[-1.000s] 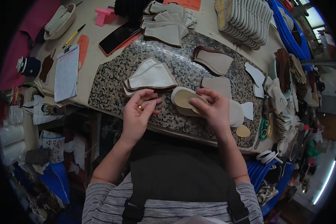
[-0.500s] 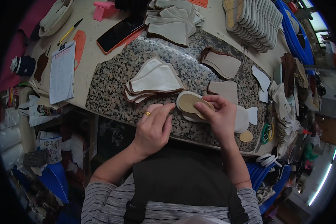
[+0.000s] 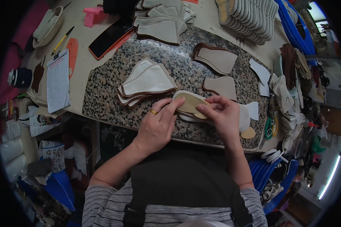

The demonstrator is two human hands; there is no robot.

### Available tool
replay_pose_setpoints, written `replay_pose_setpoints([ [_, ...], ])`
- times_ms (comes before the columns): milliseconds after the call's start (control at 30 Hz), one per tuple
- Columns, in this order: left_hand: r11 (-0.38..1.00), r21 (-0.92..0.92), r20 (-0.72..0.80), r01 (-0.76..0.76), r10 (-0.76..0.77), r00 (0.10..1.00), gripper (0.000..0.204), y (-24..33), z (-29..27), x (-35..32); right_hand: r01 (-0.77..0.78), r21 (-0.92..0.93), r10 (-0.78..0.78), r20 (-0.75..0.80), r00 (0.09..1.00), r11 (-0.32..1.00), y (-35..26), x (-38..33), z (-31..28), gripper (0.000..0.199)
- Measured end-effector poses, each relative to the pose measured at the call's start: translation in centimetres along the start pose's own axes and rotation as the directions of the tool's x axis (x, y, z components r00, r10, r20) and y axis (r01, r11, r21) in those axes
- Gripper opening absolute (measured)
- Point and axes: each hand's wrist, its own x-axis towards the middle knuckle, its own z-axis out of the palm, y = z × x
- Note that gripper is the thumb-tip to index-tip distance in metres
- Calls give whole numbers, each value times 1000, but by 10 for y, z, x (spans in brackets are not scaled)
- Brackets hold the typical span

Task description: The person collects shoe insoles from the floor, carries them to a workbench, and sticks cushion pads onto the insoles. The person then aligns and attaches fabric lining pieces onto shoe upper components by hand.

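Low over the granite slab's near part, both hands hold a white insole with a tan oval pad lying on its upper face. My right hand pinches the pad and insole at the right, thumb on top. At the left end, my left hand, with a gold ring, presses its fingertips onto the pad and the insole's edge. Another whitish insole lies partly hidden behind my right hand. Beside it rests a loose tan oval piece.
The granite slab carries a fanned stack of white pieces and taupe pieces. Insoles stand in a row at the back right. Green-handled scissors lie at the right edge. A phone and a clipboard lie leftward.
My left hand has moved up to the insole, and its fingertips now touch the pad's left end. My right hand keeps its pinch. The whole view has shifted slightly.
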Motion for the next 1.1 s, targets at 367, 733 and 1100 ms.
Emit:
replay_pose_setpoints([
  [367, 996, 20, 111, -90, 87, 990, 62, 27, 1, -1, 214, -402, -221, 31, 975, 890, 4, -8, -10, 22],
  [733, 929, 257, 212, -265, 214, 954, 51, 22, 12, 0, 284, -556, -220, 181, 959, 781, 6, -83, -125, 15],
  [1100, 990, -112, 73, 84, -76, 994, 55, 24, -12, 20, 398, -469, -457, -14, 890, 789, 17, -46, -31, 28],
])
